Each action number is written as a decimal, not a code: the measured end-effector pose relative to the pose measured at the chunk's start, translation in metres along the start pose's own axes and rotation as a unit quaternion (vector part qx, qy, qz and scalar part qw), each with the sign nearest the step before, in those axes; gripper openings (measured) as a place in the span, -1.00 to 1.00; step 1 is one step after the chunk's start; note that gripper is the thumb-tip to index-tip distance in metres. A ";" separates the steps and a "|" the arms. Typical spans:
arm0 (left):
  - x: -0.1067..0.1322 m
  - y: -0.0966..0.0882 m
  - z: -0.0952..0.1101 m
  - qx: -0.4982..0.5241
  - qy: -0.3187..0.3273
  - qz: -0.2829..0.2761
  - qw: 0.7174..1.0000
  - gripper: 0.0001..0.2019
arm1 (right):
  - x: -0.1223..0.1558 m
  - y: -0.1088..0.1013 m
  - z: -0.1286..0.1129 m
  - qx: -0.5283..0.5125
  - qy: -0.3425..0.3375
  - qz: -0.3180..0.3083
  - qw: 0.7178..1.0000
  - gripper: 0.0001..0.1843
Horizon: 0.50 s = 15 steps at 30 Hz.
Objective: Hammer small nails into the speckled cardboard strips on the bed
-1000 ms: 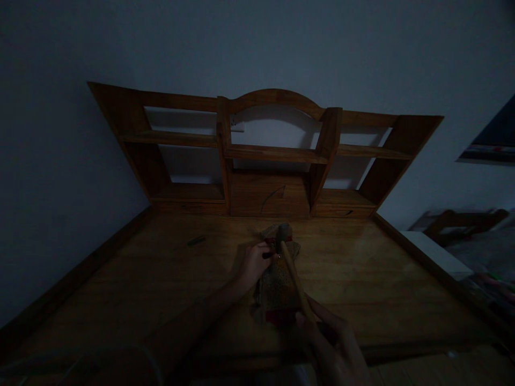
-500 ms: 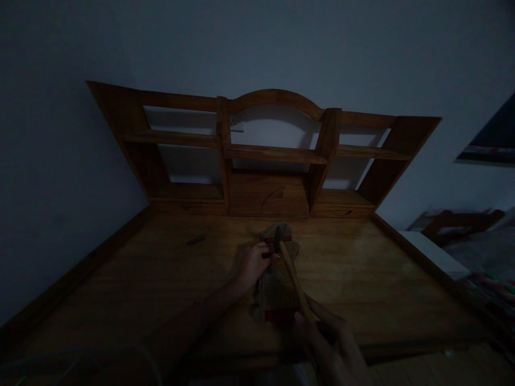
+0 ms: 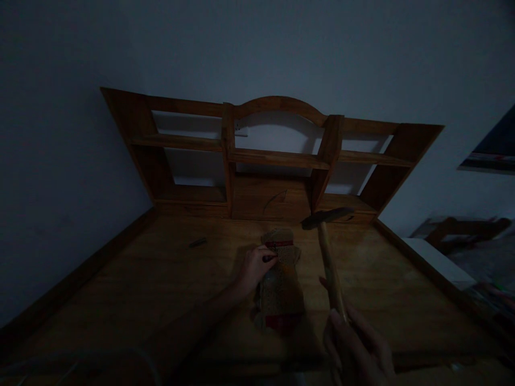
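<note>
My right hand (image 3: 358,346) is closed around the wooden handle of a hammer (image 3: 330,262). Its dark head is raised, right of a rough brown block (image 3: 281,295) with red bands near both ends. That block lies on the wooden desk (image 3: 193,279). Over the block's upper left part, my left hand (image 3: 257,265) has its fingers pinched together. A small dark thing shows at these fingertips, too dim to name.
A wooden shelf unit (image 3: 277,158) with open compartments stands along the desk's back edge against the wall. On the desk's left part lies a small dark strip (image 3: 197,242). Right of the desk are a white surface (image 3: 436,262) and a wooden chair back (image 3: 469,233).
The hammer has swung off the block, up and to the right, with my right hand moving right too. My left hand stays pinched at the block. The view has shifted slightly.
</note>
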<state>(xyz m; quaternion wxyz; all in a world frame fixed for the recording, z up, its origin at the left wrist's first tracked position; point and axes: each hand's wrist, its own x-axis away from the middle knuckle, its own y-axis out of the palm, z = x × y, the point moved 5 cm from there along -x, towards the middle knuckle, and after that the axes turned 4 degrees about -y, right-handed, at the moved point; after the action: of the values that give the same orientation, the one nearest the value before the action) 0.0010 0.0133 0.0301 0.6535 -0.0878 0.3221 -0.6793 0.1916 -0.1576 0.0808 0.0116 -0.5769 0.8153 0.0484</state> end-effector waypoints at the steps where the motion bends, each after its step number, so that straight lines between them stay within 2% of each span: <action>1: 0.000 -0.001 0.000 0.002 0.000 0.001 1.000 -0.84 | -0.004 -0.002 -0.003 -0.029 0.022 -0.001 0.999 -0.50; 5: 0.001 -0.003 0.001 0.004 0.003 0.009 1.000 -0.84 | -0.021 -0.015 -0.003 -0.121 0.071 -0.003 0.990 -0.34; 10: 0.001 -0.012 0.007 -0.014 0.014 0.022 1.000 -0.73 | -0.052 -0.038 0.010 -0.102 0.024 0.020 0.994 -0.31; 12: -0.007 -0.028 0.009 -0.043 0.019 0.054 0.997 -0.67 | -0.063 -0.045 0.019 -0.093 0.031 0.022 0.995 -0.32; 15: -0.024 -0.069 0.000 -0.130 0.000 0.121 0.984 -0.62 | -0.074 -0.053 0.037 -0.088 0.065 0.018 0.994 -0.35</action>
<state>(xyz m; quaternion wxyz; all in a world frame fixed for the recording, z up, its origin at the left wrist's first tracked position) -0.0532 0.0322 0.0755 0.7138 -0.1324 0.4156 -0.5479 0.2649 -0.1024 0.0460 -0.0927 -0.5630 0.8171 0.0830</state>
